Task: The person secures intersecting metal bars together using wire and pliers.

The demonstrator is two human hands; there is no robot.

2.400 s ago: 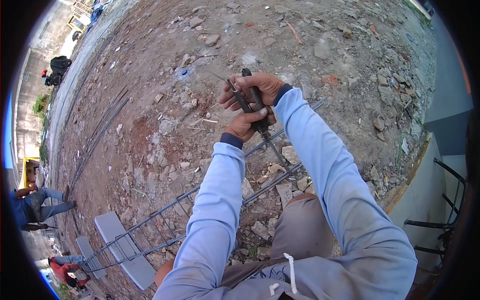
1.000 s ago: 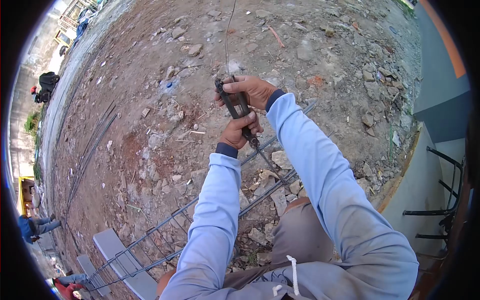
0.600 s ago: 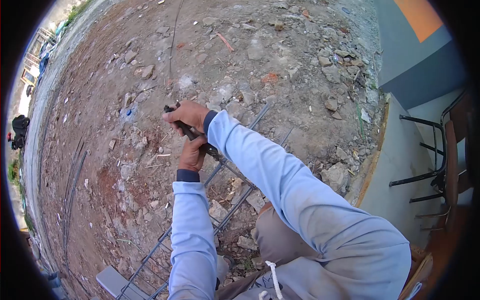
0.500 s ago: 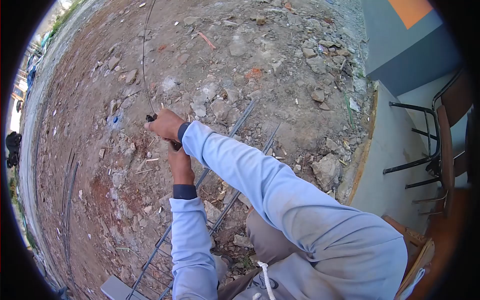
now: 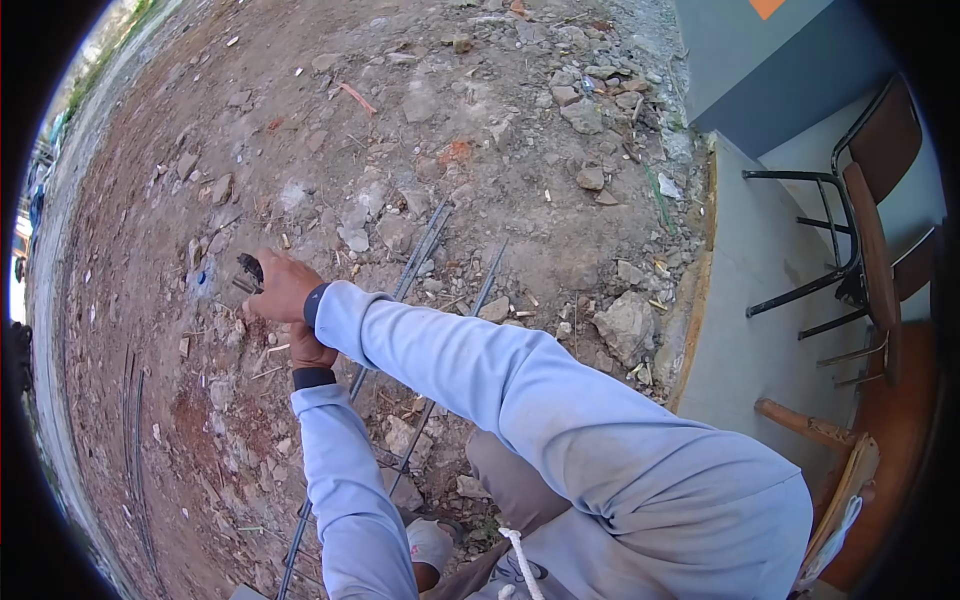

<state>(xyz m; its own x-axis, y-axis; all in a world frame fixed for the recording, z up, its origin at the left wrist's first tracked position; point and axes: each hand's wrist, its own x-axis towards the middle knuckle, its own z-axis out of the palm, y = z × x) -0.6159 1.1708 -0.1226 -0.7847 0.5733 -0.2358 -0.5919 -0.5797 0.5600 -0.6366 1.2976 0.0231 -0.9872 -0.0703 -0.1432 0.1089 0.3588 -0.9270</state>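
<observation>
My right hand is closed around a small dark object whose end sticks out beyond the fingers; its kind is not clear. Just below, and partly hidden behind it, is my left hand, with fingers curled in close to the right hand. What the left hand grips, if anything, is out of sight. Both hands are held out over rubble ground, left of a frame of steel reinforcing bars that runs beneath my forearms.
More thin steel rods lie on the ground at left. Broken stones, including a large one, are scattered about. On the right, a raised concrete floor carries metal-legged chairs beside a grey wall.
Both hands have moved left and slightly down in the view, which has itself shifted. A long thin wire that ran upward from the hands no longer shows. More of the dark object is visible.
</observation>
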